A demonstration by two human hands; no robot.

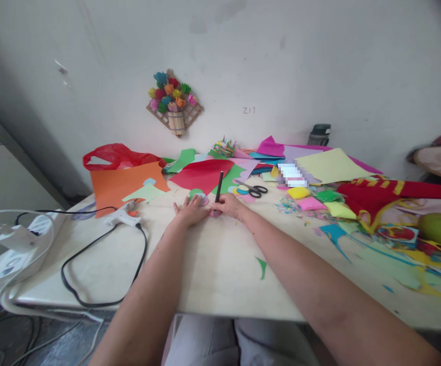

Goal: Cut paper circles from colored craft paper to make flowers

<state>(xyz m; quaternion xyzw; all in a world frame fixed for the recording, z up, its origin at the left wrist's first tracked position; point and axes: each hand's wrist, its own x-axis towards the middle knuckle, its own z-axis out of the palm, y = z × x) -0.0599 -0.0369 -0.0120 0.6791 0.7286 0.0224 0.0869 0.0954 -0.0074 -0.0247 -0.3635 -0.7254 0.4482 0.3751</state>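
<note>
My right hand (230,207) grips a black pen (219,187) that stands nearly upright, its lower end hidden by my fingers. A small pink paper piece (215,212) lies on the table just below that hand. My left hand (189,210) rests flat to the left of it, fingers spread. Beyond its fingertips are small green and pink paper rounds (197,194). Black-handled scissors (257,191) lie to the right of the pen, close to a few more coloured paper rounds (242,190).
A white glue gun (123,216) with a looping black cord and a power strip (25,249) occupy the left. Orange (128,180) and red (201,174) sheets lie at the back. Paper scraps (304,216), coloured packets (312,204) and a red-and-yellow cloth (373,198) spread across the right.
</note>
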